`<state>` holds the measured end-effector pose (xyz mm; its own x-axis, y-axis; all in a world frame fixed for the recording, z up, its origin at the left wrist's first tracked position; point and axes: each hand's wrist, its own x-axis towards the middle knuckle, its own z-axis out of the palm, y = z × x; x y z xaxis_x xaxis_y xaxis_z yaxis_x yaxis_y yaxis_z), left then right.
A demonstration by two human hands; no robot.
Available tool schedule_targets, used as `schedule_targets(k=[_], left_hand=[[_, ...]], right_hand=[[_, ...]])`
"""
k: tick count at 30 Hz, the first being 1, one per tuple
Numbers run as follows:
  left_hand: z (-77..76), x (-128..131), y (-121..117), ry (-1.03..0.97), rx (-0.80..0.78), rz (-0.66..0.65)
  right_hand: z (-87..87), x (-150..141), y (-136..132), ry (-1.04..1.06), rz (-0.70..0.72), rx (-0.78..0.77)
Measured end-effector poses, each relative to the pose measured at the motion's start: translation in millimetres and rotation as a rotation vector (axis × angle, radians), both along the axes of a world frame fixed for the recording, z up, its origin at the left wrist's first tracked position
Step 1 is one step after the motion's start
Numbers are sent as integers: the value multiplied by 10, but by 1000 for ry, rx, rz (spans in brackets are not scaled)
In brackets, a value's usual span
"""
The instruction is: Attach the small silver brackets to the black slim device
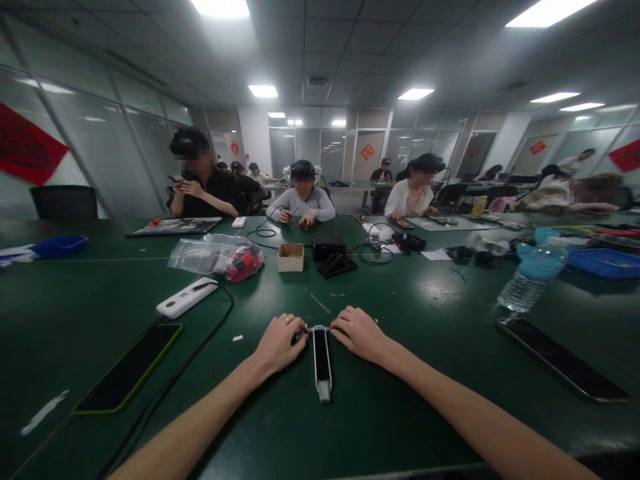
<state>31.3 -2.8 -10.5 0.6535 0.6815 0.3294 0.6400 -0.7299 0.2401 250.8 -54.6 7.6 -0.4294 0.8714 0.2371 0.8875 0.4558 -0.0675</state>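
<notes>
A slim, long black device with a pale edge (323, 357) lies on the green table in front of me, its grey end toward me. Short pieces stick out sideways at its far end. On the left side, my left hand (281, 343) has its fingers curled round one such piece, with something dark partly hidden under them. My right hand (359, 331) is closed at the opposite side, fingertips pinching the other piece. The fingers cover much of both pieces, so the exact kind of the device cannot be made out.
A green-edged phone (131, 368), a white power strip (187, 298) and its black cable lie left. Ahead are a bagged red item (243, 261), a small box (291, 258) and a black case (329, 247). Rightward are a water bottle (530, 277) and another phone (563, 360). People sit opposite.
</notes>
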Motion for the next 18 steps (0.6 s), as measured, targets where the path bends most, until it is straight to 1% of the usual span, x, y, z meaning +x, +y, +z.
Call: schedule_targets(k=[5,9,13,16,18], left_hand=[[-35,-7,40,-47,-48,-49],[-49,-11,71,-63,-58,-58],[-38,-6,73,-57,-64,-39],[-28,-4,65,-59,-74,-35],[-23,-5,60,-62,-79,-32]], right_hand=[[-53,-3,20,35,16,-2],[-74,9,38,48,30,-20],[36,102,43,36,34,-37],[157,268,43,40,-31,8],[227,401,35,42,-55,8]])
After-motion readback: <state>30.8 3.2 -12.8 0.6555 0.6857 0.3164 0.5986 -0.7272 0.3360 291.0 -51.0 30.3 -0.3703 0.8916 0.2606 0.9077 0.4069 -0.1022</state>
